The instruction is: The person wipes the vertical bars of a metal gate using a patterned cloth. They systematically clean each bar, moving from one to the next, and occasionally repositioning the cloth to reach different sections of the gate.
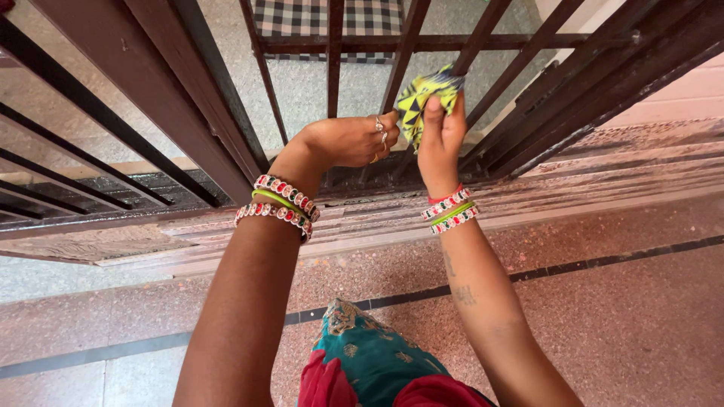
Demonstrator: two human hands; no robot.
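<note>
My right hand [440, 139] grips a yellow, green and dark patterned cloth [424, 94] and presses it against a dark metal bar of the grille gate [400, 64]. My left hand [348, 139], wearing rings, is closed around the lower part of that same bar, just left of the cloth. Both wrists carry red, white and green bangles. The bar's lower end is hidden behind my hands.
The dark metal grille gate [173, 98] spans the top, its bottom rail sitting on a stone threshold [618, 162]. Reddish speckled floor with dark inlay strips [618, 260] lies below. A checked mat [298, 16] lies beyond the bars. My teal and red clothing [369, 362] shows at the bottom.
</note>
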